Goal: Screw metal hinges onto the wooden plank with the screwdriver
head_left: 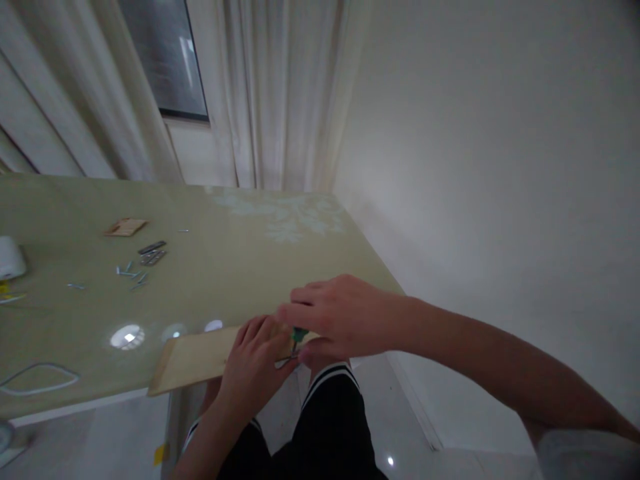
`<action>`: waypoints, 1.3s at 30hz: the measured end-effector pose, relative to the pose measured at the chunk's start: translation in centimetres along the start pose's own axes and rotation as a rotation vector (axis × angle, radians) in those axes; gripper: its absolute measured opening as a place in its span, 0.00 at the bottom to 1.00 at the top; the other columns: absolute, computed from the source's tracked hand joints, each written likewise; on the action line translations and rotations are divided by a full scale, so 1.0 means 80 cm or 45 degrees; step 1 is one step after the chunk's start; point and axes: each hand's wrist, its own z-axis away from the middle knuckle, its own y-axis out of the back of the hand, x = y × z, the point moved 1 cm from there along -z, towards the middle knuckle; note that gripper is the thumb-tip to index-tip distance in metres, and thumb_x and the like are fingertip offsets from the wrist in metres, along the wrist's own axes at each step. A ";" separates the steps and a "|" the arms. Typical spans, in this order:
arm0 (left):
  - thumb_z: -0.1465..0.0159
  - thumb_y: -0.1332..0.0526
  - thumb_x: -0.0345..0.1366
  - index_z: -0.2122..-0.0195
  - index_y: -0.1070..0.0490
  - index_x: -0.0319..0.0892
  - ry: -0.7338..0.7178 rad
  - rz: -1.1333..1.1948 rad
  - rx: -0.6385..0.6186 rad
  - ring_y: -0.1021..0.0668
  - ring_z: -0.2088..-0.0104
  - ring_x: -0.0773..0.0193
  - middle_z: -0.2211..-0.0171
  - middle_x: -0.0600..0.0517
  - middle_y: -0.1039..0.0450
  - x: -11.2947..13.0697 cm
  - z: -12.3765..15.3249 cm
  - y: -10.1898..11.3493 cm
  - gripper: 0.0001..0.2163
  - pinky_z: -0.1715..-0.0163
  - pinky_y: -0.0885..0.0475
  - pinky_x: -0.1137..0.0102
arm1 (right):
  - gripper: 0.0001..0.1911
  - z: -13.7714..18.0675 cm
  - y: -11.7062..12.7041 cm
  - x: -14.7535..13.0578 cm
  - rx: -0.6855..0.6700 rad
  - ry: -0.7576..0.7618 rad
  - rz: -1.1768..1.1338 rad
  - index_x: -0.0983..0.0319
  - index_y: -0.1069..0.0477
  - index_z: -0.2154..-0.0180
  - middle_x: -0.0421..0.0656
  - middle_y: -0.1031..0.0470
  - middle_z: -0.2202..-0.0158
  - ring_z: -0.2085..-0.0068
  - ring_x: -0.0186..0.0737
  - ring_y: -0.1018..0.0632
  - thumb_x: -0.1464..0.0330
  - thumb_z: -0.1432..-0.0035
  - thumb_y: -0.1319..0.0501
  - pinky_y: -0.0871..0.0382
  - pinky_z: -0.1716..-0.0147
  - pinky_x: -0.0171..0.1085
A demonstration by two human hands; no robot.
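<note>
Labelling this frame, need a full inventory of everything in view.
table: 1, pale green, left half
wooden board: 1, light, near table edge, under both hands
green-handled tool: 1, at board's right end
small wooden piece: 1, tan, left tabletop
metal plates: few, grey, beside that piece
screws: several, silver, near plates
white object: 1, left edge
cable loop: 1, white, near left corner
curtains: cream, behind table
window: 1, dark, top left
shorts: black, white stripes, below board
left hand: on board
right hand: grips tool

the left hand (255, 363) lies palm down, fingers loosely bent; the right hand (345, 320), forearm stretched in from the right, keeps fingers pinched together.
</note>
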 end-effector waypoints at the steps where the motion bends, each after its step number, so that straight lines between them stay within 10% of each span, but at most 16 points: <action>1: 0.39 0.28 0.43 0.53 0.19 0.50 -0.002 -0.007 0.014 0.24 0.44 0.44 0.47 0.45 0.21 0.000 0.001 -0.001 0.14 0.42 0.30 0.51 | 0.16 0.003 0.003 0.002 -0.016 0.139 -0.027 0.58 0.30 0.46 0.44 0.19 0.53 0.57 0.40 0.20 0.58 0.30 0.37 0.39 0.70 0.36; 4: 0.39 0.28 0.44 0.50 0.19 0.51 -0.004 -0.009 0.032 0.24 0.44 0.44 0.45 0.45 0.22 -0.001 0.001 -0.002 0.16 0.41 0.30 0.50 | 0.13 0.004 -0.002 0.004 -0.061 0.158 -0.014 0.57 0.29 0.47 0.43 0.18 0.55 0.59 0.40 0.20 0.58 0.28 0.40 0.41 0.72 0.37; 10: 0.40 0.27 0.45 0.41 0.24 0.54 -0.008 0.032 -0.010 0.26 0.42 0.44 0.40 0.47 0.25 -0.003 0.000 -0.001 0.24 0.41 0.31 0.49 | 0.31 -0.004 -0.003 0.025 -0.180 -0.614 0.110 0.63 0.26 0.56 0.49 0.19 0.68 0.67 0.46 0.19 0.42 0.31 0.47 0.47 0.76 0.37; 15: 0.39 0.27 0.44 0.42 0.23 0.55 -0.024 0.036 -0.010 0.26 0.42 0.44 0.40 0.48 0.25 -0.008 0.002 -0.008 0.23 0.41 0.31 0.49 | 0.12 -0.001 0.024 0.027 -0.243 0.390 0.259 0.58 0.26 0.50 0.46 0.18 0.56 0.61 0.41 0.20 0.61 0.26 0.43 0.44 0.73 0.38; 17: 0.39 0.27 0.45 0.42 0.23 0.54 -0.034 0.036 0.005 0.26 0.42 0.44 0.40 0.48 0.25 -0.009 0.002 -0.010 0.23 0.41 0.32 0.50 | 0.12 -0.002 0.025 0.022 -0.292 0.509 0.286 0.58 0.23 0.54 0.44 0.17 0.60 0.63 0.38 0.20 0.65 0.25 0.46 0.42 0.72 0.38; 23: 0.40 0.26 0.43 0.40 0.24 0.53 -0.023 0.027 -0.017 0.26 0.42 0.43 0.40 0.47 0.25 -0.006 0.000 -0.007 0.26 0.41 0.32 0.49 | 0.26 -0.007 0.014 0.017 -0.477 -0.482 0.091 0.63 0.20 0.60 0.51 0.18 0.68 0.68 0.48 0.18 0.46 0.35 0.39 0.39 0.75 0.37; 27: 0.39 0.28 0.42 0.43 0.22 0.54 -0.012 0.047 -0.005 0.25 0.43 0.44 0.41 0.47 0.24 -0.003 -0.001 -0.003 0.22 0.42 0.31 0.49 | 0.17 -0.012 0.028 0.008 -0.365 0.085 0.218 0.57 0.25 0.48 0.45 0.18 0.67 0.69 0.43 0.20 0.55 0.33 0.37 0.41 0.75 0.36; 31: 0.38 0.30 0.37 0.44 0.22 0.52 -0.001 0.074 0.001 0.25 0.43 0.45 0.41 0.46 0.24 0.000 -0.001 -0.002 0.20 0.41 0.31 0.50 | 0.11 -0.016 0.034 -0.010 -0.345 0.699 0.352 0.55 0.23 0.57 0.40 0.18 0.71 0.70 0.38 0.21 0.72 0.28 0.44 0.44 0.75 0.38; 39: 0.39 0.28 0.42 0.53 0.18 0.50 -0.014 0.052 0.012 0.26 0.43 0.42 0.44 0.45 0.22 0.002 -0.001 0.000 0.13 0.42 0.30 0.48 | 0.17 -0.039 0.029 -0.030 -0.427 -0.384 0.027 0.60 0.22 0.56 0.49 0.17 0.66 0.67 0.49 0.18 0.55 0.41 0.31 0.37 0.74 0.37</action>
